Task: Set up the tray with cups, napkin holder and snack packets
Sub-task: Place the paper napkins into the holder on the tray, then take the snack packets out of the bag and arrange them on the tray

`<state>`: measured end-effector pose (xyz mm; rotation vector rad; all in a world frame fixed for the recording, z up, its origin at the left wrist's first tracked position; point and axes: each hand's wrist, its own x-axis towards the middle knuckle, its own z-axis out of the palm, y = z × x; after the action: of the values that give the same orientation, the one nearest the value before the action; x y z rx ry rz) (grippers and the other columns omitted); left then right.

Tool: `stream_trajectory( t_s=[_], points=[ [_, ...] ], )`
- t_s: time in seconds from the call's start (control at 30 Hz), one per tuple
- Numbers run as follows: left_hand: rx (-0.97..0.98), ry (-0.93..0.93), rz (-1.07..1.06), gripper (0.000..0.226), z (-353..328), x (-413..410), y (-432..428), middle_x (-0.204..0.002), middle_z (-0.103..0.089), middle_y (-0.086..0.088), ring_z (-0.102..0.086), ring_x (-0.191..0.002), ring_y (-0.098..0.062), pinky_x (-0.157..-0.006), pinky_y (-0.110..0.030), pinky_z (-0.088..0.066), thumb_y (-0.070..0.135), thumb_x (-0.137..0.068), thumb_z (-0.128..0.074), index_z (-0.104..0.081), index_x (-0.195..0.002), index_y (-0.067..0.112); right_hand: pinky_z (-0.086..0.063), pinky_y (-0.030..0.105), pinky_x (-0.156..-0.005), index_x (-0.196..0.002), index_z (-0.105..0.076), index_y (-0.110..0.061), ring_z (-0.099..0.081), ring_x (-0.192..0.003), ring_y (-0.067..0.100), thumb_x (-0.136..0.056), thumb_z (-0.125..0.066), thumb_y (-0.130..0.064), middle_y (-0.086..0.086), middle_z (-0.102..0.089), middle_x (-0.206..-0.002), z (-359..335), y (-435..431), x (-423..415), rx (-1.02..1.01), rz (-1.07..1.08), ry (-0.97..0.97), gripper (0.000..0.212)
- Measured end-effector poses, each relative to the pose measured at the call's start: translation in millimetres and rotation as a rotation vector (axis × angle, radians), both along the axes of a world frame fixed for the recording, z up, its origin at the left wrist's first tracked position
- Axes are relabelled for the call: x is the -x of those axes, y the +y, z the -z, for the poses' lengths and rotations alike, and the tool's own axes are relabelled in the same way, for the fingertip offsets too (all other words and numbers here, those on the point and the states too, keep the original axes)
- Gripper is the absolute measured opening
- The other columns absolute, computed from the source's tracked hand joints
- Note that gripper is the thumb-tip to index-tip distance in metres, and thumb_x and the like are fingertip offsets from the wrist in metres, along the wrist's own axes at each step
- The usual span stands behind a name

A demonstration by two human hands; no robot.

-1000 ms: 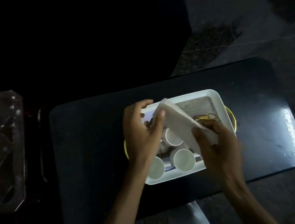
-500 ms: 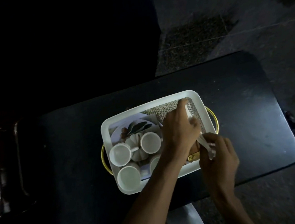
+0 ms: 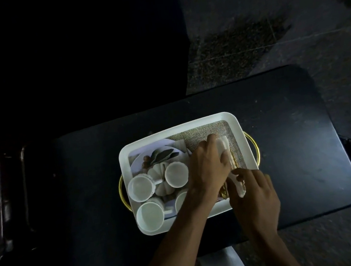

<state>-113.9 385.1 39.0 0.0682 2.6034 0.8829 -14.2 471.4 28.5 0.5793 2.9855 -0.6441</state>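
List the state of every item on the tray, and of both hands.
tray: flat on the table
cups: upright, empty
napkins: folded, held over holder
napkin holder: mostly hidden
left hand: grips napkins
right hand: pinches napkins

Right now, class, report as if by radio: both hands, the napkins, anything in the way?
Left hand, right hand both grip the napkins. Napkins at gold holder, right side of tray. Cups sit left, nothing blocking.
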Motion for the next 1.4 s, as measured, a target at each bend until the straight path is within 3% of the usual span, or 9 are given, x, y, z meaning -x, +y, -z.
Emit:
stream_trajectory(
  t_s=[0.2, 0.27, 0.4, 0.5, 0.6, 0.77, 0.93, 1.07, 1.4],
  points=[
    [0.007, 0.148, -0.113, 0.038, -10, -15, -37, -0.115, -0.069, -0.004, -0.067, -0.101, -0.021, -0.077, -0.025, -0.048, 0.033, -0.098, -0.056, -0.057, -0.132, 0.019, -0.053, 0.039, -0.067, -0.101, -0.069, -0.013, -0.059, -0.089, 0.022, -0.086, -0.067, -0.023, 0.004, -0.068, -0.097, -14, -8, 15, 0.081, -0.062, 0.130, 0.018],
    [0.074, 0.295, -0.150, 0.035, -9, -22, -60, -0.114, -0.070, -0.002, -0.068, -0.103, -0.021, -0.085, -0.032, -0.053, 0.034, -0.097, -0.055, -0.062, -0.129, 0.019, -0.052, 0.041, -0.074, -0.105, -0.067, -0.013, -0.057, -0.092, 0.021, -0.088, -0.067, -0.016, 0.003, -0.066, -0.100, -21, -18, 22, 0.145, -0.155, 0.181, 0.017],
    [0.192, 0.412, -0.079, 0.045, -3, -37, -94, -0.136, -0.064, -0.010, -0.062, -0.124, -0.028, -0.095, -0.043, -0.056, 0.032, -0.097, -0.049, -0.061, -0.135, 0.012, -0.044, 0.036, -0.101, -0.124, -0.059, -0.012, -0.050, -0.121, 0.024, -0.091, -0.061, -0.023, 0.007, -0.059, -0.126, -16, -37, 37, 0.053, -0.367, 0.116, 0.035],
    [0.365, 0.356, -0.036, 0.058, -3, -47, -157, -0.157, -0.042, -0.014, -0.039, -0.145, -0.034, -0.111, -0.052, -0.043, 0.045, -0.101, -0.035, -0.046, -0.148, 0.012, -0.021, 0.043, -0.121, -0.148, -0.035, -0.015, -0.019, -0.150, 0.027, -0.097, -0.044, -0.049, 0.011, -0.031, -0.158, -19, -89, 47, 0.014, -0.531, -0.063, 0.063],
    [0.476, 0.263, -0.030, 0.071, -4, -53, -212, -0.167, -0.017, -0.012, -0.012, -0.155, -0.033, -0.121, -0.056, -0.025, 0.060, -0.101, -0.022, -0.025, -0.158, 0.018, -0.011, 0.048, -0.122, -0.156, -0.012, -0.019, 0.006, -0.152, 0.025, -0.093, -0.016, -0.071, 0.008, -0.002, -0.165, -21, -135, 54, -0.052, -0.641, -0.144, 0.082],
    [0.500, 0.223, -0.076, 0.078, 0, -62, -237, -0.168, -0.012, -0.012, -0.007, -0.156, -0.032, -0.123, -0.058, -0.016, 0.068, -0.098, -0.013, -0.023, -0.158, 0.019, -0.008, 0.057, -0.120, -0.157, -0.002, -0.021, 0.012, -0.151, 0.028, -0.086, -0.011, -0.078, 0.009, 0.009, -0.164, -17, -152, 66, -0.197, -0.706, -0.196, 0.092],
    [0.531, 0.215, -0.178, 0.077, -10, -88, -301, -0.169, -0.005, -0.010, 0.001, -0.157, -0.029, -0.124, -0.058, -0.010, 0.069, -0.098, -0.018, -0.017, -0.159, 0.023, -0.014, 0.059, -0.118, -0.157, -0.010, -0.018, 0.007, -0.151, 0.027, -0.083, -0.005, -0.080, 0.010, 0.001, -0.165, -32, -218, 69, -0.172, -0.763, -0.163, 0.096],
    [0.554, 0.214, -0.268, 0.074, -19, -105, -356, -0.169, -0.009, -0.010, -0.003, -0.156, -0.029, -0.123, -0.058, -0.014, 0.067, -0.099, -0.018, -0.021, -0.159, 0.023, -0.021, 0.059, -0.116, -0.155, -0.019, -0.016, -0.003, -0.152, 0.028, -0.085, -0.012, -0.077, 0.011, -0.011, -0.163, -44, -272, 64, -0.203, -0.810, -0.136, 0.093],
    [0.622, 0.338, -0.382, 0.063, -60, -97, -511, -0.166, -0.021, -0.013, -0.015, -0.155, -0.031, -0.121, -0.057, -0.022, 0.054, -0.103, -0.030, -0.031, -0.156, 0.020, -0.022, 0.058, -0.117, -0.155, -0.020, -0.017, -0.003, -0.152, 0.026, -0.090, -0.019, -0.073, 0.010, -0.013, -0.163, -59, -393, 60, -0.235, -0.871, -0.098, 0.085]
  ],
)
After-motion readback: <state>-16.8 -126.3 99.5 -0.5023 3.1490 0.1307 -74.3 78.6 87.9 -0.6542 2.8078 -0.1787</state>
